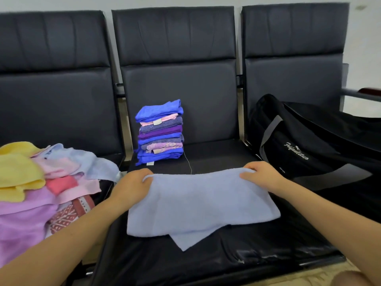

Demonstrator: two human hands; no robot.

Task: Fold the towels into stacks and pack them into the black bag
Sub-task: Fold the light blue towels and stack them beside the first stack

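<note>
A pale blue towel (198,203) lies folded over on the middle black seat, one loose corner sticking out at its near edge. My left hand (134,184) grips its far left corner and my right hand (261,175) grips its far right corner. Behind the towel, a stack of several folded towels (159,132) in blue, purple and pink stands against the backrest. The black bag (305,145) with white lettering lies on the right seat.
A loose heap of unfolded towels (41,182), yellow, pink, lilac, pale blue and a red patterned one, covers the left seat. The middle seat (216,155) shows bare black leather right of the stack. A metal armrest (358,93) juts out at far right.
</note>
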